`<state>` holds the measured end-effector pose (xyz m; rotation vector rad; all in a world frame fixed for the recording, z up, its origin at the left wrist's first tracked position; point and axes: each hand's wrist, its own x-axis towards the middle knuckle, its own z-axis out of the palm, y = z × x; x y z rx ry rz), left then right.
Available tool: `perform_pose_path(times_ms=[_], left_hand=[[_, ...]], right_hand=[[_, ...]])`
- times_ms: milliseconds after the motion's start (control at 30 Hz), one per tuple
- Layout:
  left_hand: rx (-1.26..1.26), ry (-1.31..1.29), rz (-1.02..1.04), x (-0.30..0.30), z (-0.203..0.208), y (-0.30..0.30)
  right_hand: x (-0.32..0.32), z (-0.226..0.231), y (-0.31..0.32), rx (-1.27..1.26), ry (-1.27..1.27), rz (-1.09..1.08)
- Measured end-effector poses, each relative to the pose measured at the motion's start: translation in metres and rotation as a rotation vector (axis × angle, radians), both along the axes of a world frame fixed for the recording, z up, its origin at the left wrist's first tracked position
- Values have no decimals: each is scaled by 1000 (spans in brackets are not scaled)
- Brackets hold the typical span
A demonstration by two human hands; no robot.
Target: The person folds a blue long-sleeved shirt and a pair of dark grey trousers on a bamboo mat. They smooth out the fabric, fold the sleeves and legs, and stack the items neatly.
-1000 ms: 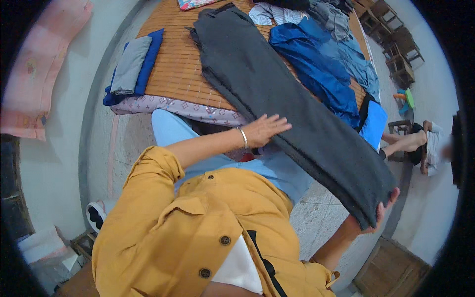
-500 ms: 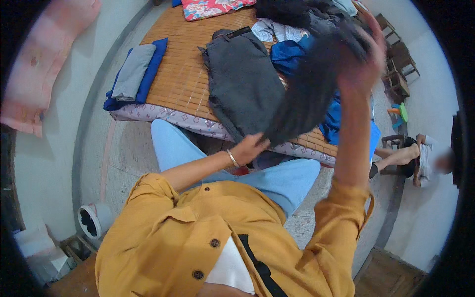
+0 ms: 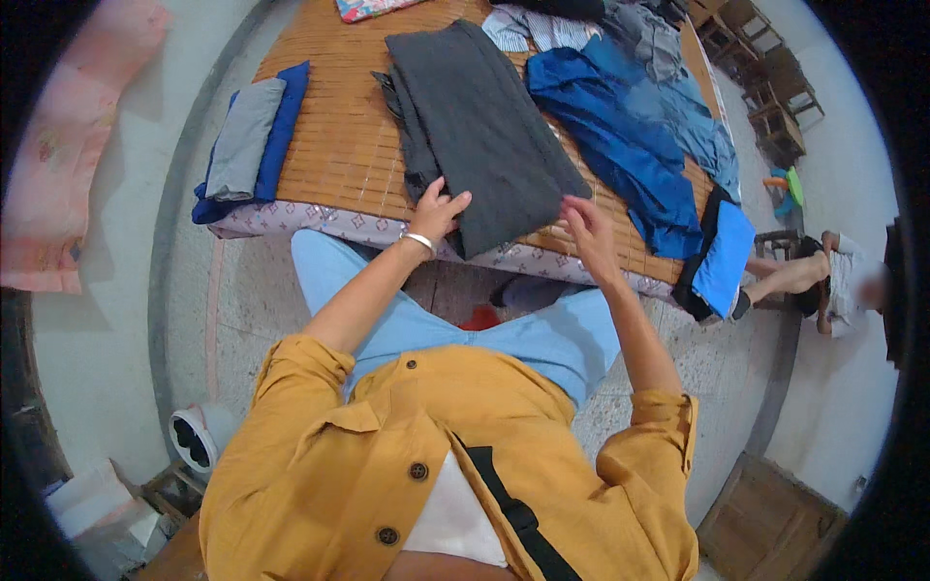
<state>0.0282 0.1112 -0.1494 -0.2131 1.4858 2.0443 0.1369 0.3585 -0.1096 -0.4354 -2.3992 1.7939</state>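
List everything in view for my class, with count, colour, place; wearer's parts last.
Folded garment: 1, dark grey, centre
Slatted mat: 1, brown, beneath it
Patterned sheet: 1, pale, mat's near edge
Folded cloths: 2, grey on blue, mat's left
Loose clothes: several, blue, grey, striped, mat's right
Flat cloth: 1, blue, mat's right corner
Patterned item: 1, red, mat's far edge
Hanging cloth: 1, pink, left wall
Round container: 1, white, left floor
Wooden furniture: several, brown, upper right
Seated person: 1, white top, right
Legs: 2, light blue, lower centre
Left hand: 1, yellow sleeve, garment's left edge
Right hand: 1, yellow sleeve, garment's right corner
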Motion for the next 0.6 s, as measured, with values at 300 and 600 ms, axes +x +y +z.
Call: perform_pose_path(times_ms=[300,600], left_hand=[[-15,142,-70,-2,-13,5],[-66,291,-130,-1,-20,13]], right_hand=[[160,38,-16,505,69,436],[172,93,-50,435,43,554]])
